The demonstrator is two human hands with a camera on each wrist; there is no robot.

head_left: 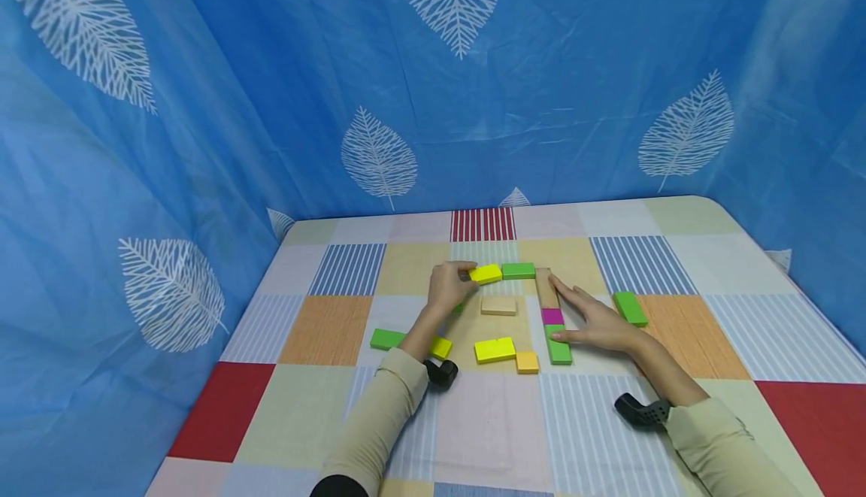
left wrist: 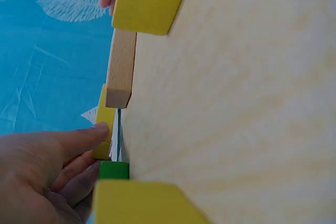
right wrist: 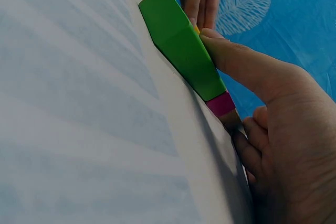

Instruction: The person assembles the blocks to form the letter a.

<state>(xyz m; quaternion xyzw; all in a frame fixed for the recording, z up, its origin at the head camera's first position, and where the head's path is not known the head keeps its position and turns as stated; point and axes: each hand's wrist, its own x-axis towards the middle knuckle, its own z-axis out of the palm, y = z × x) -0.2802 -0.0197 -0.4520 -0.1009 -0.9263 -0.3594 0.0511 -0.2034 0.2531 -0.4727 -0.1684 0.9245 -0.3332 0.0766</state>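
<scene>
At the far side of the block layout my left hand (head_left: pixel 448 286) pinches a yellow block (head_left: pixel 485 274) by its left end. That block lies against a green block (head_left: pixel 518 271). In the left wrist view the thumb presses the yellow block's face (left wrist: pixel 105 119), with the other fingers behind. My right hand (head_left: pixel 598 324) lies spread along a line of blocks on the right. Its fingertips reach the plain wooden block (head_left: pixel 546 286), and its thumb touches the front green block (head_left: pixel 558 350). A short magenta block (head_left: pixel 552 316) sits between those two.
Inside the layout lies a pale wooden block (head_left: pixel 498 306). A yellow block (head_left: pixel 495 350) and an orange block (head_left: pixel 527 362) line the near side. Other blocks are a green one (head_left: pixel 387 339) and a yellow one (head_left: pixel 441 347) by the left forearm, and a green one (head_left: pixel 630 309) at right.
</scene>
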